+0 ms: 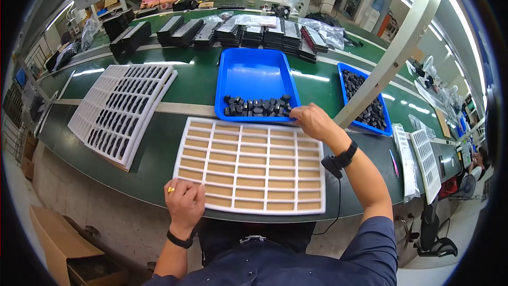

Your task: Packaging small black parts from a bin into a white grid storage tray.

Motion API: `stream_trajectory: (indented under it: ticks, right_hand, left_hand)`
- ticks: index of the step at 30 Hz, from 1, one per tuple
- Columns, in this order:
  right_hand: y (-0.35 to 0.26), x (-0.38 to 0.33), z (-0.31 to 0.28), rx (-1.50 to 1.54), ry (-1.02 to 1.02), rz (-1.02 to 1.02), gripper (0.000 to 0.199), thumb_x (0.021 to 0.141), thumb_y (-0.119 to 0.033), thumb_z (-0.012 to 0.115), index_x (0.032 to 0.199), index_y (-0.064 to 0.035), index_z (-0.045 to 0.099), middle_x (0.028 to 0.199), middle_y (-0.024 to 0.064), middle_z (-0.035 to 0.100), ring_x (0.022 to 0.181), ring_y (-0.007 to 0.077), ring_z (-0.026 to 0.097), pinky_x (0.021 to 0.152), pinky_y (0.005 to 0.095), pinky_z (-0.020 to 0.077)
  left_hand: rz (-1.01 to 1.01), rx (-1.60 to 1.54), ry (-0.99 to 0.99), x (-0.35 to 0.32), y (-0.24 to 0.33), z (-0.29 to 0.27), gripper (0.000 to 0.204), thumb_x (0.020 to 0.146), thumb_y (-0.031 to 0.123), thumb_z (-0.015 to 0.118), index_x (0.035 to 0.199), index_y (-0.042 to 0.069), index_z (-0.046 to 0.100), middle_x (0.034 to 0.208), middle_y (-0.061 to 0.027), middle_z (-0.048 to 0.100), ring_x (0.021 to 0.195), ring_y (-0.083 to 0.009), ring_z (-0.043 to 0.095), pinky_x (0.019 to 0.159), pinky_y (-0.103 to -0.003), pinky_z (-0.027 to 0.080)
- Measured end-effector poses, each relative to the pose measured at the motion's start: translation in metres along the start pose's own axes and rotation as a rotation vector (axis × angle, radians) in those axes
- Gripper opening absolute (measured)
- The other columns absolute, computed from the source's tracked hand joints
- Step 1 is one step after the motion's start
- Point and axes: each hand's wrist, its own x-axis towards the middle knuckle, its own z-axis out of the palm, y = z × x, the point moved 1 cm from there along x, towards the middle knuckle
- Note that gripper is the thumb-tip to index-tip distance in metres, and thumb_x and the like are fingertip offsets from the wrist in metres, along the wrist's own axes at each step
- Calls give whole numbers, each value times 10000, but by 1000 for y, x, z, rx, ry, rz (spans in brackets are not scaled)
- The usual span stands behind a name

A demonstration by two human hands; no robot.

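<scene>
Nearest, the left hand (185,201) lies knuckles-up on the near left corner of the empty white grid tray (251,165), wrist bent back, fingers curled down over the tray's edge and gripping it. That tray lies flat on the green bench (174,100). From the lower right, the right forearm stretches forward across the tray's right side. The right hand (313,121) reaches the near edge of the blue bin (255,77), fingers bunched at the row of small black parts (256,107); whether they pinch one cannot be told. Farther left sits a stack of filled white trays (119,111).
</scene>
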Motion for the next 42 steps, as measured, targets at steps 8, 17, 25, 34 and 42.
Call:
stream_trajectory:
  ticks: [8,17,25,34,42]
  right_hand:
    - [-14,29,-16,170,28,57,229,899,-32,669,1114,-29,747,958,214,743,908,434,700,829,506,559]
    - [31,76,34,63,-86,76,214,881,-44,643,1055,-44,767,965,242,740,923,447,714,824,506,589]
    - [37,79,41,241,194,132,193,928,-85,624,1053,-52,768,961,251,742,927,453,715,828,513,590]
    - [54,112,71,91,54,198,189,956,-184,642,964,-40,764,944,260,746,913,443,731,811,523,600]
    - [55,123,68,78,35,271,236,969,-234,663,893,-30,755,943,262,746,898,441,735,793,513,604]
  left_hand:
    - [-40,11,-237,29,23,-13,175,900,182,768,834,50,673,935,-86,641,888,-329,623,863,-478,493]
    - [258,-262,-472,174,28,34,277,973,235,704,1085,-18,690,1095,-187,676,996,-387,670,874,-441,554]
    - [136,-284,-661,245,34,174,218,940,203,725,1030,8,763,1043,-167,736,973,-378,678,873,-458,551]
    - [397,-8,-623,245,43,203,175,877,196,763,928,30,784,1029,-122,761,938,-362,669,899,-460,516]
    - [301,-157,-528,249,38,200,157,894,187,736,794,69,762,927,-100,758,958,-347,672,877,-469,514]
